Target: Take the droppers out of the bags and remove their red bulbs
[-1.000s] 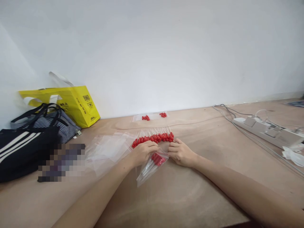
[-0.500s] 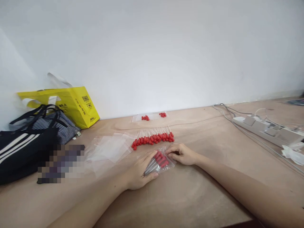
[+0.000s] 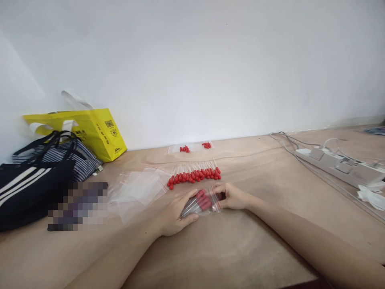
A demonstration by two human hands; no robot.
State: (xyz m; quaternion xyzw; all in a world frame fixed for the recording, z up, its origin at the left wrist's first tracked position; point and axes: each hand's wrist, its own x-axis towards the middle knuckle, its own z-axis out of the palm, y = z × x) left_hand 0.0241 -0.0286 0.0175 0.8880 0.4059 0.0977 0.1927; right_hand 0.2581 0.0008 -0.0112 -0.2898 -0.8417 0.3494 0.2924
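Between my hands lies a clear zip-lock bag [image 3: 205, 201] with several thin metallic sticks and red ends inside. My left hand [image 3: 176, 214] wraps round the bag's left end, fingers above and thumb below. The fingers of my right hand [image 3: 230, 196] pinch the bag's right edge, near its opening. Just beyond the bag lies a row of red-tipped sticks [image 3: 195, 176], their pale shafts pointing away from me. To the left, several flat clear zip-lock bags [image 3: 140, 188] overlap on the wooden table [image 3: 240, 249].
Against the wall lie more red-tipped pieces [image 3: 184, 149] on clear plastic. A yellow bag [image 3: 102, 132], a striped bag [image 3: 86, 160] and a black bag [image 3: 27, 192] stand at left, beside a blurred-out item. A white power strip [image 3: 333, 164] with cables and crumpled white tissue [image 3: 371, 196] lie at right.
My right fingers have closed on the bag's right edge, and the plastic now stretches further over the red ends. My left hand keeps its hold, shifted very slightly.
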